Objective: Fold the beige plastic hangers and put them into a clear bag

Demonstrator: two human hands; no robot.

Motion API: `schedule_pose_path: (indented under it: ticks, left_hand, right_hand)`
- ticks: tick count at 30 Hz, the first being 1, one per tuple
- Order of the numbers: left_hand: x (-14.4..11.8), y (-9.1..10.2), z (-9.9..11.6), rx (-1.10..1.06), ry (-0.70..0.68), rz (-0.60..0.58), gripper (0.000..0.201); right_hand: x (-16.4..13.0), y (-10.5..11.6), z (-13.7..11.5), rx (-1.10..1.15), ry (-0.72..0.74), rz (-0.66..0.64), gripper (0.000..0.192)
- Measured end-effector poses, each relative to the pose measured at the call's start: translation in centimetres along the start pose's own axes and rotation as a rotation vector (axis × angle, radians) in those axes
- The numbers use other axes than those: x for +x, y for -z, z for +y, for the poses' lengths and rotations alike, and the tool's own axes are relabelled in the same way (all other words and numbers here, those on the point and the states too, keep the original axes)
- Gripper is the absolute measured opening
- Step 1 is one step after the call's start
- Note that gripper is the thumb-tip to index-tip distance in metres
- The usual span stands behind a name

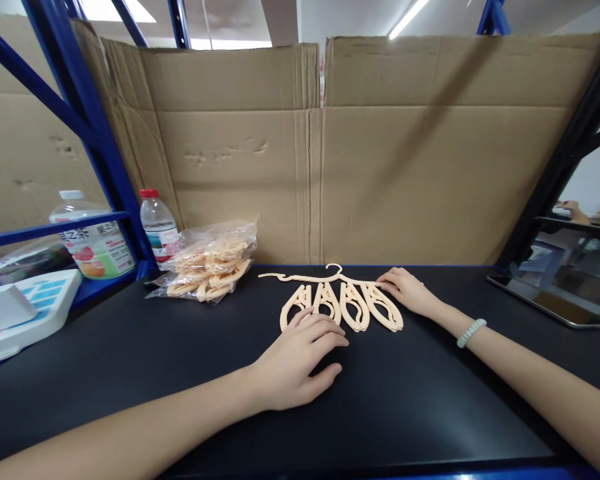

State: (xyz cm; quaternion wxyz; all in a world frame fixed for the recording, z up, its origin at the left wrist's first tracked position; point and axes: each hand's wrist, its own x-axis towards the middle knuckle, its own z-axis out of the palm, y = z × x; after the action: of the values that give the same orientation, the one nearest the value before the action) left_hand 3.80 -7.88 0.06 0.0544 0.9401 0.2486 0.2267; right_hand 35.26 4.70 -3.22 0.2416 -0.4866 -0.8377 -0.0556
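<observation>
A peach plastic hanger [341, 301] with several hanging loop clips lies flat on the black table [180, 360], near the cardboard wall. My left hand [295, 360] rests palm down in front of it, its fingertips touching the lower ends of the left clips. My right hand [407, 290] rests on the table with its fingers on the hanger's right end. Neither hand grips anything. A white coiled band sits on my right wrist.
A clear plastic bag of the same peach hangers [209, 265] lies at the left. Behind it stand a small water bottle [157, 227] and a large drink bottle [95, 243] past a blue rack post. A white box [20, 310] sits far left, a tablet [550, 300] far right.
</observation>
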Motion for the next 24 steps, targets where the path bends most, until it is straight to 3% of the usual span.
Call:
schedule_pose_path:
  ticks: [6,13,18,24]
  left_hand:
    - [0.0,0.3,0.1,-0.041,0.014,0.039,0.027]
    - [0.0,0.4,-0.1,-0.138,0.126,0.2,0.022]
    - [0.0,1.0,-0.8,-0.22,0.36,0.358,0.019]
    - [0.0,1.5,-4.4,-0.448,0.646,0.506,0.024]
  right_hand:
    - [0.0,0.1,-0.2,0.071,-0.023,0.037,0.024]
    - [-0.1,0.6,-0.6,0.17,-0.106,0.121,0.02]
    - [-0.4,1.2,-0.8,0.217,-0.139,0.23,0.019]
    - [-1.3,2.2,-1.3,0.25,-0.155,0.336,0.026]
